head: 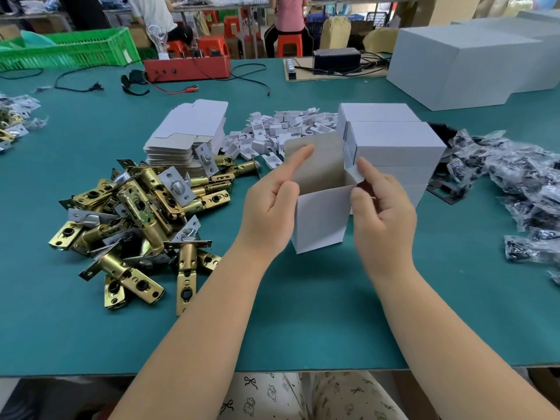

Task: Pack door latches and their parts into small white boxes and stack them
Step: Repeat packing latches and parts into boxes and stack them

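A small white box [322,219] stands upright in both hands above the green table [272,328], near its middle, with the top open and the long lid flap [315,153] standing up at the back. The left hand [269,213] grips the box's left side, its fingers curled round the wall and its forefinger stretched up along the lid flap. The right hand [383,213] holds the right side, thumb and fingers pinching a small side flap [353,174] at the top corner.

Just behind the box sits a stack of closed white boxes [391,147]. To the left lies a heap of brass door latches [139,219], some with silver plates, and behind them a pile of flat, unfolded boxes [188,134]. Between that pile and the stack lies a scatter of small white plastic parts [278,128]. Clear bags of dark parts [515,189] are piled on the right, and larger white cartons [472,62] stand at the far right
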A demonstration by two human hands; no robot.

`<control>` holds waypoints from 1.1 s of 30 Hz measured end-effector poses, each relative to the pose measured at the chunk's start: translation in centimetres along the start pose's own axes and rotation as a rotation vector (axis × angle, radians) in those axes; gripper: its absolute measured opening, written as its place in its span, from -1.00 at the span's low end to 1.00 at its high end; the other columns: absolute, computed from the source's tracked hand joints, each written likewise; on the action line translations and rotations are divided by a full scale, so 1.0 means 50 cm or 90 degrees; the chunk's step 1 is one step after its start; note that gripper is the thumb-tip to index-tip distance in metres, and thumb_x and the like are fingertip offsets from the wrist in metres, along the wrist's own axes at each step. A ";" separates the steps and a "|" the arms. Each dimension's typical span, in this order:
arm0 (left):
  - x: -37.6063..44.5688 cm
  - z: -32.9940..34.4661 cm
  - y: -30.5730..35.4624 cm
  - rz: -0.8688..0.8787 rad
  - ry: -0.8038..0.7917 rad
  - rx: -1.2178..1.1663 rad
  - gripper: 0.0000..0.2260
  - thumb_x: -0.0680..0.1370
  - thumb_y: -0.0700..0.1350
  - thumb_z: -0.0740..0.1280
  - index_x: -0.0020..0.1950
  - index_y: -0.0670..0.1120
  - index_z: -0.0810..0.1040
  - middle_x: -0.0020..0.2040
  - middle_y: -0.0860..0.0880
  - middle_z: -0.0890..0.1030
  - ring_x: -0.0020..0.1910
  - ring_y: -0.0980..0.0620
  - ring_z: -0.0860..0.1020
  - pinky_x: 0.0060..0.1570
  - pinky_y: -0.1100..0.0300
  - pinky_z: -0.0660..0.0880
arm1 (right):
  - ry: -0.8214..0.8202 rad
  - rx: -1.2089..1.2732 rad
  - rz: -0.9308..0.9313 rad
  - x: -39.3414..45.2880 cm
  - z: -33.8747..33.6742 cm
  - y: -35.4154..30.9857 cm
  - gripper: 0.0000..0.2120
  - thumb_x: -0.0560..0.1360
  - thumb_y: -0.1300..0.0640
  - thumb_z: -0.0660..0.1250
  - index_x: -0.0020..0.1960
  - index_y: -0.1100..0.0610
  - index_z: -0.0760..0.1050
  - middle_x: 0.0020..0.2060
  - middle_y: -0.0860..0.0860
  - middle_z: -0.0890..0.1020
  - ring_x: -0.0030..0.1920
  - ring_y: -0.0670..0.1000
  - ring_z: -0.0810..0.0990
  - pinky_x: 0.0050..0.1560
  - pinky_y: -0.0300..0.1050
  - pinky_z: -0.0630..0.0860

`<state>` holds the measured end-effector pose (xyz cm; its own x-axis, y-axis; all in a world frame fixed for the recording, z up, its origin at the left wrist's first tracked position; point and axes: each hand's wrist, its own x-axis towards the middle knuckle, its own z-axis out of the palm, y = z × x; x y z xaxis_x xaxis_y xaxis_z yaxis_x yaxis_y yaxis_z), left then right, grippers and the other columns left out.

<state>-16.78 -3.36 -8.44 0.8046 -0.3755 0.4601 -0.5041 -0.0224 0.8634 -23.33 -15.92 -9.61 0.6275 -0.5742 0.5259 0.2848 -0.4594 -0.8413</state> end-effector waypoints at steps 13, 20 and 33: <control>0.003 -0.003 -0.011 0.092 -0.028 0.441 -0.26 0.50 0.32 0.09 0.58 -0.04 0.11 0.58 0.03 0.09 0.49 0.09 -0.01 0.39 0.39 -0.23 | -0.027 -0.026 0.050 0.001 -0.003 0.010 -0.66 0.47 0.08 0.13 0.12 0.06 0.59 -0.03 -0.20 0.58 0.02 -0.26 0.50 -0.02 -0.50 0.35; -0.002 0.001 -0.004 0.076 -0.010 0.324 -0.44 0.43 0.28 0.20 0.23 -0.09 0.53 -0.01 0.24 0.44 0.05 0.10 0.40 0.03 0.40 0.27 | -0.038 0.054 0.035 -0.003 -0.002 -0.002 -0.75 0.51 0.01 0.19 0.18 -0.06 0.41 -0.18 -0.15 0.49 -0.16 -0.27 0.46 -0.12 -0.46 0.34; -0.003 0.005 -0.005 0.058 -0.016 0.281 -0.55 0.45 0.29 0.14 -0.08 -0.09 0.45 -0.25 -0.03 0.53 -0.22 -0.01 0.48 -0.23 0.14 0.38 | -0.174 0.030 0.046 -0.004 0.005 0.003 -0.80 0.54 -0.13 0.00 -0.10 -0.12 0.37 -0.25 -0.16 0.49 -0.22 -0.27 0.43 -0.23 -0.43 0.31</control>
<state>-16.86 -3.51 -8.78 0.7455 -0.4161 0.5206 -0.6626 -0.3791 0.6459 -23.20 -15.71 -9.87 0.8178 -0.3974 0.4163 0.2613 -0.3882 -0.8838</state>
